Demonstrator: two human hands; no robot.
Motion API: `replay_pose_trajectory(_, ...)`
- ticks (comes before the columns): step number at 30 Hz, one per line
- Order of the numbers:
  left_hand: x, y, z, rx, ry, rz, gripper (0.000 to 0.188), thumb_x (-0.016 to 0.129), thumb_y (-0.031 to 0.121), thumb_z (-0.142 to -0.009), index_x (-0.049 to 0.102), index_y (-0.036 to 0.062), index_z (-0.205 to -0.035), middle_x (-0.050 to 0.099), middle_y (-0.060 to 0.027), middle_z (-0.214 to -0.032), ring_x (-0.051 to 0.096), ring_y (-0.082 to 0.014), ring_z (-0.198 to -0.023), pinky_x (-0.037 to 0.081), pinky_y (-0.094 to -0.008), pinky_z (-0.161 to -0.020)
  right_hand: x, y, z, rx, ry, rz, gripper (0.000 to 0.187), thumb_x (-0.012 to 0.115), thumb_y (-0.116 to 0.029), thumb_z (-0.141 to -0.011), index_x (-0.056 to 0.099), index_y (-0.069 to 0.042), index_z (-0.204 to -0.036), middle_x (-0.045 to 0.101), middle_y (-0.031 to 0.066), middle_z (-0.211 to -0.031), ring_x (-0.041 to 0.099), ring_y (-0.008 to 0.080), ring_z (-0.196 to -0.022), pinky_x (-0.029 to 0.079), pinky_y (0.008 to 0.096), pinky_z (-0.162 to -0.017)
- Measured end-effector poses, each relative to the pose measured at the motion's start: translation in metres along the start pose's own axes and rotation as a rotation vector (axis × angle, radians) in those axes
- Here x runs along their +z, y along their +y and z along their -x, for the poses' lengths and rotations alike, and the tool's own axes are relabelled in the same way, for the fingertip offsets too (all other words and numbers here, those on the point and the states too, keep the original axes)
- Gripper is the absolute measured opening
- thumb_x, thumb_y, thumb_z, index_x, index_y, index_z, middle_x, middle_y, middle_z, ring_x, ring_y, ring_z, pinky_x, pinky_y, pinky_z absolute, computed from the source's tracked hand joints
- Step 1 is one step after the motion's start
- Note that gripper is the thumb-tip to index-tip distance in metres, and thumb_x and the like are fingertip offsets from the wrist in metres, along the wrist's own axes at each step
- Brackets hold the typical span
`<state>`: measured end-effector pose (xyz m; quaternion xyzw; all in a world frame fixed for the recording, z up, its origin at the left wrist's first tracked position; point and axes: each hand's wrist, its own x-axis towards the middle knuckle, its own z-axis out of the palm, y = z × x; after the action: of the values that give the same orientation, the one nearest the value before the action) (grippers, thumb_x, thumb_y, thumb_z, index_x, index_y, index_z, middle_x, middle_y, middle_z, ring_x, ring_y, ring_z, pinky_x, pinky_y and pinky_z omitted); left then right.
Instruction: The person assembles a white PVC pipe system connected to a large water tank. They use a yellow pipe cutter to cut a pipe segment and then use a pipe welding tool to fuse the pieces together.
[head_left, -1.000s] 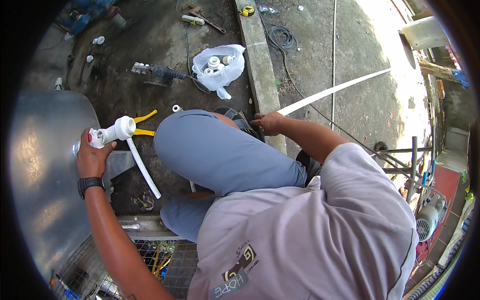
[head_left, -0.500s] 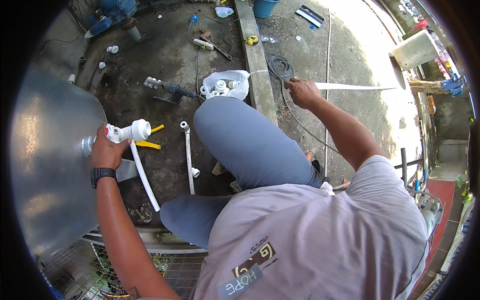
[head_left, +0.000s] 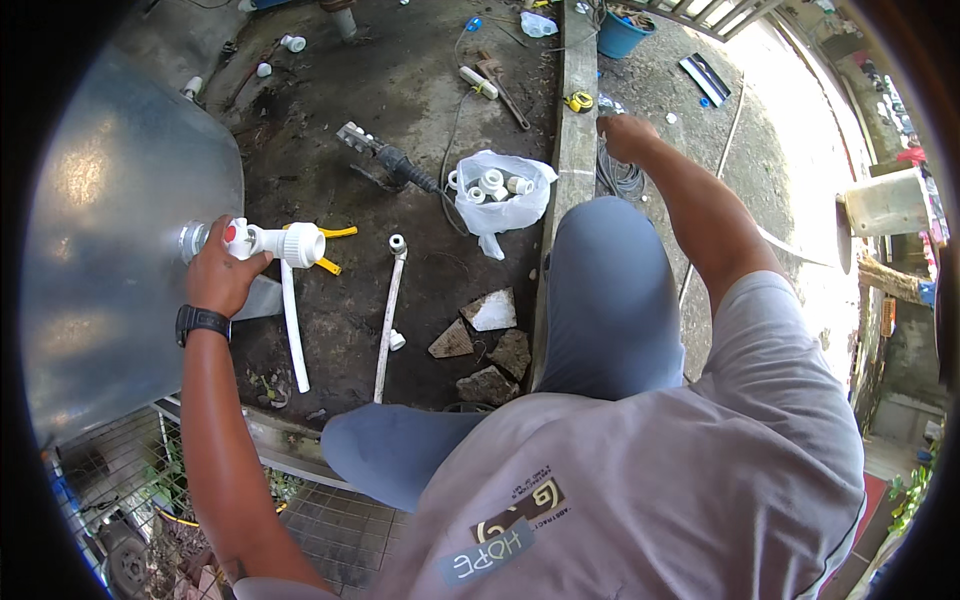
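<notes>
My left hand (head_left: 222,270) is wrapped around a white plastic valve (head_left: 240,240) with a red spot, joined to a metal fitting (head_left: 192,242) on the side of a large grey metal tank (head_left: 120,270). A wide white union (head_left: 303,245) forms the valve's free end. Beneath it stretches a thin white pipe (head_left: 293,330). Yellow-handled pliers (head_left: 340,232) lie partly behind the union. Far to the right, my right hand (head_left: 628,138) is out over the ground beside a coiled grey cable (head_left: 622,178); its fingers look curled, and anything in them is hidden.
A white bag of pipe fittings (head_left: 500,210), a dark power tool (head_left: 395,165) and a pipe wrench (head_left: 505,95) lie ahead. Another white pipe (head_left: 389,320) lies near broken stone pieces (head_left: 490,310). A tape measure (head_left: 579,101) rests on the concrete curb (head_left: 577,150).
My right hand has reached farther forward. My raised knee has shifted right, uncovering the bag and the stone pieces. My left hand keeps its grip on the valve.
</notes>
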<state>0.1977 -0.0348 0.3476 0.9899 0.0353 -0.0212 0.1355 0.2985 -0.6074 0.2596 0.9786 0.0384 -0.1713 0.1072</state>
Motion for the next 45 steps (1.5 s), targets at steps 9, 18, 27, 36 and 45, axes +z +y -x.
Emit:
replay_pose_trajectory(9,-0.001,0.0,0.006,-0.087,-0.1,0.176,0.078,0.079,0.021,-0.072,0.045,-0.0009,-0.138,0.059,-0.0202,-0.128,0.056,-0.03,-0.121,0.041,-0.037,-0.104,0.077,-0.011,-0.114,-0.12,-0.123,0.002,0.038,0.055,-0.013,-0.085,0.059,-0.013,-0.123,0.066,0.0147,-0.117,0.062,0.0342,-0.11,0.051,0.0455,-0.089)
replay_pose_trajectory(18,0.059,0.047,0.054,-0.562,0.472,0.546,0.077,0.084,0.026,-0.071,0.049,-0.0018,-0.134,0.06,-0.0147,-0.12,0.058,-0.021,-0.108,0.044,-0.0326,-0.097,0.018,-0.107,-0.19,-0.565,-0.197,-0.375,0.052,0.064,-0.037,-0.085,0.06,-0.001,-0.121,0.062,0.0261,-0.118,0.059,0.0375,-0.113,0.046,0.0435,-0.096)
replay_pose_trajectory(27,0.098,0.184,0.139,-1.268,0.514,1.296,0.061,0.078,0.031,-0.079,0.054,-0.0058,-0.121,0.063,-0.0139,-0.104,0.06,-0.0188,-0.091,0.049,-0.0314,-0.078,-0.114,-0.381,0.022,-0.937,-0.405,-0.508,0.1,0.075,-0.06,-0.071,0.042,0.013,-0.131,0.058,0.0297,-0.125,0.059,0.037,-0.117,0.048,0.0405,-0.096)
replay_pose_trajectory(36,0.042,0.249,0.178,-1.242,0.514,1.143,0.06,0.077,0.028,-0.079,0.055,-0.005,-0.123,0.065,-0.0095,-0.1,0.061,-0.0153,-0.088,0.049,-0.0291,-0.078,-0.073,-0.419,-0.01,-0.788,-0.419,-0.592,0.059,0.079,-0.043,-0.062,0.07,0.004,-0.096,0.069,0.0217,-0.106,0.068,0.0338,-0.098,0.053,0.0389,-0.087)
replay_pose_trajectory(45,0.022,0.305,0.178,-1.284,0.665,1.202,0.057,0.076,0.022,-0.08,0.053,-0.0056,-0.124,0.064,-0.0067,-0.098,0.061,-0.0127,-0.085,0.05,-0.0269,-0.073,-0.051,-0.423,-0.02,-0.825,-0.355,-0.926,0.054,0.081,-0.039,-0.062,0.069,0.005,-0.09,0.071,0.019,-0.088,0.07,0.029,-0.079,0.055,0.0393,-0.073)
